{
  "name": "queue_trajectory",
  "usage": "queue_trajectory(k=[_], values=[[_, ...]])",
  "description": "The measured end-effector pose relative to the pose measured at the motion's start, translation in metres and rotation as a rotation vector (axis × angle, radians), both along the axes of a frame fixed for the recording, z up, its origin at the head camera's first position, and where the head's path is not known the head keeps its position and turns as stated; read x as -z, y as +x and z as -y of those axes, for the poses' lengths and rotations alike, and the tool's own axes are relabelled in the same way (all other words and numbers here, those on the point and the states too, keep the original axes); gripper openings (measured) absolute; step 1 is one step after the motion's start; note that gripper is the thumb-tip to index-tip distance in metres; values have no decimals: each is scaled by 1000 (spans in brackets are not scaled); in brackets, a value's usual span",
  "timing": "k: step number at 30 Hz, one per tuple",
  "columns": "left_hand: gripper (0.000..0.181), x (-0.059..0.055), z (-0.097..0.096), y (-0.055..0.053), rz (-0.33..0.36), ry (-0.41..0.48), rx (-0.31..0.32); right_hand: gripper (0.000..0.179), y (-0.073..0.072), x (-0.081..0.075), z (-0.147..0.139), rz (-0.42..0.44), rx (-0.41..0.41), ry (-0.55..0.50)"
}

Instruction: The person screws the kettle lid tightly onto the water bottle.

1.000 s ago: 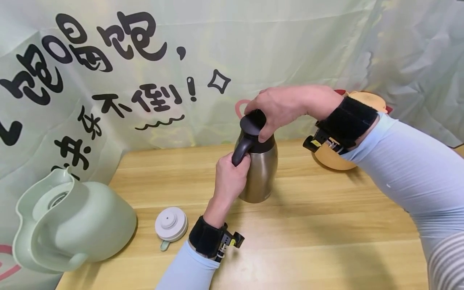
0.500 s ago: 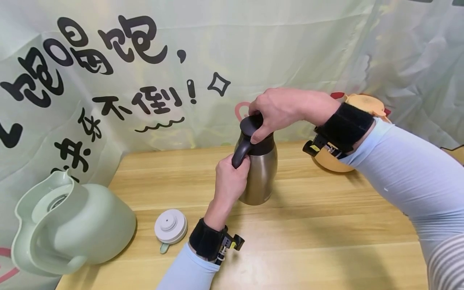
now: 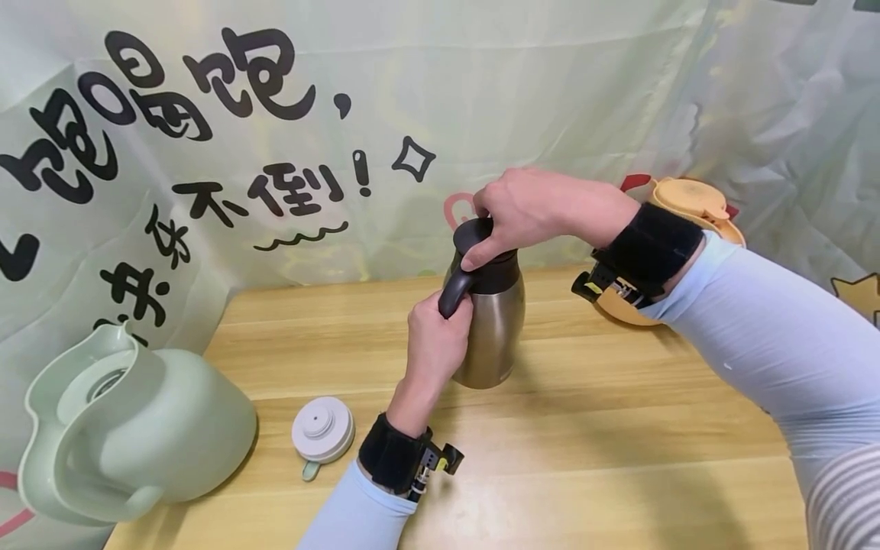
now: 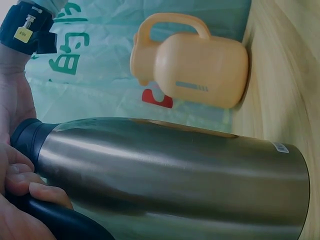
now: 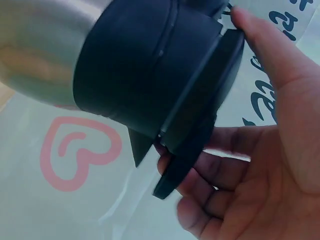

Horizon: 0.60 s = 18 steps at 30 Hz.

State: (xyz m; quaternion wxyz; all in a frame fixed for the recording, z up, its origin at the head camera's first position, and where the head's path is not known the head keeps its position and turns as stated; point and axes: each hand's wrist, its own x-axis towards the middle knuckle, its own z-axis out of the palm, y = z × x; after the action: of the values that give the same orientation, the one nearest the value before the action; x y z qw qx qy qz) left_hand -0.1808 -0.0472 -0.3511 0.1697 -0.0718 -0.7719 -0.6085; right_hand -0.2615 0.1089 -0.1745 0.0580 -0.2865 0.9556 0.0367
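A stainless steel thermos jug [image 3: 491,336] with a black collar stands upright on the wooden table. My left hand [image 3: 436,340] grips its black handle [image 3: 457,292], the thumb lying along the side. From above, my right hand [image 3: 532,206] holds the jug's black lid [image 3: 470,234]. The right wrist view shows the thumb [image 5: 277,55] at one edge of the lid and the bent fingers at the opposite edge, by the spout. There the lid's disc [image 5: 212,90] sits against the collar [image 5: 130,60], with a narrow seam between them.
At the left stands a pale green jug [image 3: 186,420] with a wavy open top. Beside it lies a round white stopper [image 3: 323,429] with a green tab. An orange jug [image 4: 205,70] is at the right, partly behind my right forearm. A printed cloth [image 3: 564,92] hangs behind.
My right thumb has swung leftward around the lid's near side, toward the handle, as the right hand turned. The left hand and the jug have kept their place.
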Motion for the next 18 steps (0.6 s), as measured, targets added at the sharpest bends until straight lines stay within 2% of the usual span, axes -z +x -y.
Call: queue_trajectory(k=[6, 9, 18], values=[[39, 0, 1, -1, -14, -2, -1, 70, 1, -10, -10, 127, -62, -23], [39, 0, 2, 0, -11, 5, 6, 69, 3, -14, -18, 155, -75, -37], [39, 2, 1, 1, -10, 14, 11, 67, 2, 1, -38, 7, -105, -118]])
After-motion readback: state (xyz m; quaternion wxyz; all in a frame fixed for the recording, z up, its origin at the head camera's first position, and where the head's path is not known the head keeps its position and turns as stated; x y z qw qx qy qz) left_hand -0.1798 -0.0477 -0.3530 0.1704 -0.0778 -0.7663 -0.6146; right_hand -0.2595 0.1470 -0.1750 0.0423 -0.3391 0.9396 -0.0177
